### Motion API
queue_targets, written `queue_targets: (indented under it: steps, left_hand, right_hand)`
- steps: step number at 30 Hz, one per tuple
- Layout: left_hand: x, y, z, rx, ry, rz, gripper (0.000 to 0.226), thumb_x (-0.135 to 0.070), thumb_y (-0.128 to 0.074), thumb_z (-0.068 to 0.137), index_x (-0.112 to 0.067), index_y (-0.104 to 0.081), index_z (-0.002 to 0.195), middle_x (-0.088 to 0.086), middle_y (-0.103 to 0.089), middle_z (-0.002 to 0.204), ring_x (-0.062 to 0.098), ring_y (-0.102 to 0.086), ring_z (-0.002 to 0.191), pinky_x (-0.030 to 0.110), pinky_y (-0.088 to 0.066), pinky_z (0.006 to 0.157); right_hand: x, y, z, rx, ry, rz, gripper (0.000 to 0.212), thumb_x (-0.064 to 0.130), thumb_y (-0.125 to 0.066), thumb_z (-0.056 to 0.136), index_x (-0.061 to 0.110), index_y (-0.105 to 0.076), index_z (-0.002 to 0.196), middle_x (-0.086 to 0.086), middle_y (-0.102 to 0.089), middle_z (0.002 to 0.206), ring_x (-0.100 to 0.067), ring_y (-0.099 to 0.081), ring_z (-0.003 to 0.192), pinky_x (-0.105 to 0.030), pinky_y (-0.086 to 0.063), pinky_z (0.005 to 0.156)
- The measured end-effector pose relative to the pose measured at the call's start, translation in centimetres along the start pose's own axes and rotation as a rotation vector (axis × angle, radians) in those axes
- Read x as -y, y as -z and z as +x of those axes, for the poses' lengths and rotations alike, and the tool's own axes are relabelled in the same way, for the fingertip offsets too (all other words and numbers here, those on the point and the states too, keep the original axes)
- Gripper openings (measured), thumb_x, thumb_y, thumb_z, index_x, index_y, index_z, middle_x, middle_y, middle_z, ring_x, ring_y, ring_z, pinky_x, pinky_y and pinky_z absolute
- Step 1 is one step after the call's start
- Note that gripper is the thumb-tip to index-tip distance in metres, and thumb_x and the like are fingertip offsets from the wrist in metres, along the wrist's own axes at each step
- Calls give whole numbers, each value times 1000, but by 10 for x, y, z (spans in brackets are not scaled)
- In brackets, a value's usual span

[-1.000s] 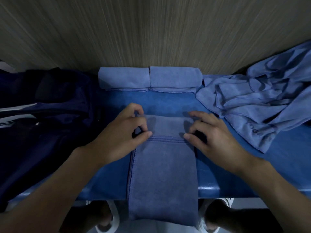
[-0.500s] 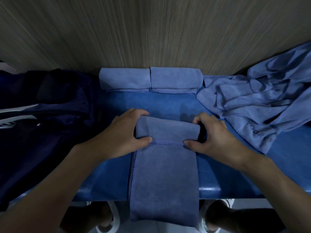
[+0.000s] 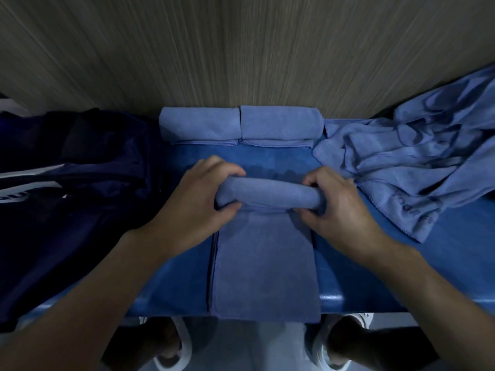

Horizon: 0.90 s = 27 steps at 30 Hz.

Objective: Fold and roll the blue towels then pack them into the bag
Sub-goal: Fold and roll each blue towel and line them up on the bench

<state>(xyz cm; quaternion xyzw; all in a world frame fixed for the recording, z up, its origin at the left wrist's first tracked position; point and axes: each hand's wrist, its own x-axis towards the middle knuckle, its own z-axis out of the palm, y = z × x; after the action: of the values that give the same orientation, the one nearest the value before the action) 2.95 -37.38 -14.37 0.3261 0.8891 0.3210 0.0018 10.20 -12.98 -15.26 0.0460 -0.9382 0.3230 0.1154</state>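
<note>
Biggest thing beyond the hands is the wood-grain wall (image 3: 241,49), and everything sits on a blue padded bench (image 3: 455,245) that runs out past both of them. Out past the left hand (image 3: 195,204) is a big dark navy bag (image 3: 67,210) with white markings, slumped flat. I can't see any towel in it from this angle.

On the outer side of the right hand (image 3: 340,210), just beside its knuckles, is a crumpled heap of loose towels (image 3: 415,170), not folded at all. No idea how many are in there.

Between the hands is the towel (image 3: 267,192) being worked on. It's folded into a long strip, and the far end is rolled into a tube. The flat tail runs back toward the person and hangs over the bench edge.

Just beyond the fingertips, against the wall, two finished rolls (image 3: 280,123) lie end to end, touching.

Each hand is clamped round its own end of the tube, fingers over the top and thumb tucked in on the near side.

Progress-wise, my guess is two are done and the third roll has barely started, since most of the strip is flat. Then there's the whole heap to fold and roll, and packing hasn't begun as far as I can see.
</note>
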Motion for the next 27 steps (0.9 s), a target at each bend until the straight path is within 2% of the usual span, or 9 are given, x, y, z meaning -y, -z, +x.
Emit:
queue_targets:
  steps: [5, 8, 11, 13, 16, 19, 21, 24, 27]
  left_hand:
    - [-1, 5, -11, 116, 3, -81, 40, -55, -60, 81, -32, -56, 114, -20, -54, 108, 7, -52, 107, 29, -43, 92]
    - [-5, 7, -12, 109, 64, -262, 31, -47, -48, 91, -25, -62, 108, -13, -61, 103, 11, -58, 103, 25, -45, 87]
    - [-5, 4, -10, 107, 31, -275, 20, -35, -50, 95, -22, -65, 92, -6, -61, 96, 19, -60, 96, 36, -47, 84]
    - [-1, 1, -11, 141, 33, -250, 13, -33, -57, 94, -25, -65, 99, -11, -61, 104, 16, -60, 104, 33, -48, 89]
    - [6, -1, -13, 228, 67, -162, 38, -52, -58, 87, -35, -59, 121, -25, -55, 119, 0, -52, 118, 26, -44, 99]
    - [8, 0, -13, 281, 62, -70, 55, -65, -53, 80, -39, -54, 128, -30, -51, 121, -5, -46, 119, 27, -40, 102]
    - [8, 2, -13, 313, 67, -40, 60, -70, -52, 77, -40, -51, 130, -33, -49, 121, -6, -44, 119, 30, -38, 103]
    - [8, 4, -12, 351, 74, -3, 59, -73, -51, 75, -42, -53, 125, -31, -50, 116, -6, -45, 115, 32, -40, 101]
    - [6, 7, -11, 372, 93, -32, 52, -71, -57, 73, -42, -57, 115, -27, -55, 109, -5, -51, 107, 27, -42, 92]
  right_hand:
    - [-1, 3, -10, 132, 36, 37, 39, 51, -70, 70, 30, -47, 93, 13, -53, 99, -10, -54, 96, -47, -43, 86]
    - [1, 5, -13, 130, 43, 121, 38, 60, -64, 77, 26, -51, 90, 13, -55, 103, -10, -56, 103, -48, -43, 91]
    - [2, 6, -15, 120, 21, 144, 31, 57, -52, 87, 26, -52, 80, 13, -56, 104, -9, -55, 109, -47, -40, 94]
    - [3, 5, -15, 139, -2, 129, 28, 54, -52, 86, 29, -49, 77, 14, -55, 103, -8, -54, 111, -47, -39, 95]
    - [4, 5, -16, 179, -15, 107, 25, 53, -55, 83, 31, -45, 79, 14, -56, 101, -8, -54, 105, -46, -42, 91]
    - [5, 9, -17, 238, -64, 61, 31, 57, -57, 80, 31, -48, 95, 19, -55, 106, 1, -46, 105, -37, -38, 96]
    - [6, 12, -17, 298, -65, 7, 48, 61, -57, 78, 33, -48, 115, 24, -51, 110, 9, -39, 110, -32, -33, 100]
    - [7, 18, -17, 385, -95, -8, 69, 56, -65, 81, 41, -34, 140, 32, -42, 111, 27, -24, 108, -22, -25, 99]
    - [7, 22, -17, 448, -115, -22, 79, 49, -71, 79, 44, -27, 144, 37, -31, 107, 37, -13, 101, -18, -21, 97]
